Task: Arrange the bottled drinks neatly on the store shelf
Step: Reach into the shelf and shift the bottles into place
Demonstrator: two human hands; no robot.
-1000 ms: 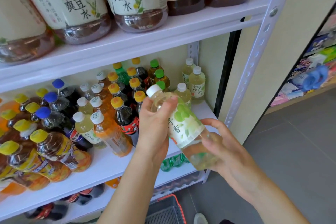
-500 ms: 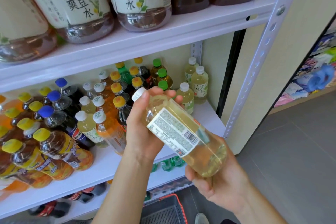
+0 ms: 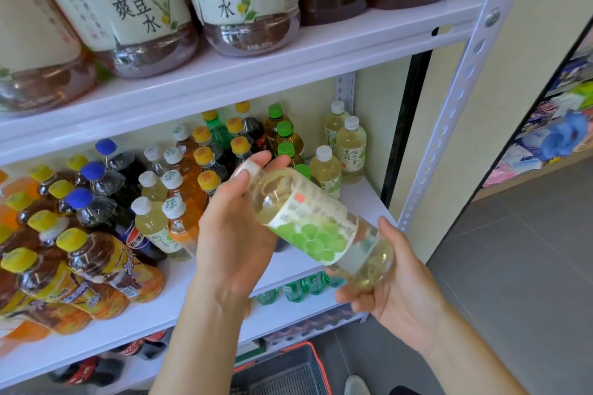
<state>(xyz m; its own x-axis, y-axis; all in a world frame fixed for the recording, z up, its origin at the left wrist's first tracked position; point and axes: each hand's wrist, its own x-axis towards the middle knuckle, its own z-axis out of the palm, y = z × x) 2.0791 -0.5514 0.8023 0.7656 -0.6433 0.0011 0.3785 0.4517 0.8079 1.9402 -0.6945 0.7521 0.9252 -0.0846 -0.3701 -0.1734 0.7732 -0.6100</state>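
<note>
Pale-yellow drink bottle (image 3: 316, 228), 1 item, tilted: my left hand (image 3: 234, 234) grips its neck, my right hand (image 3: 398, 292) holds its base, before shelf (image 3: 167, 305).

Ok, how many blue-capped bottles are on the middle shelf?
3 blue-capped bottles, on the left of the middle shelf in a slanting line: one at the back, one in between, one nearest the front. Others could be hidden behind neighbouring bottles.
</note>
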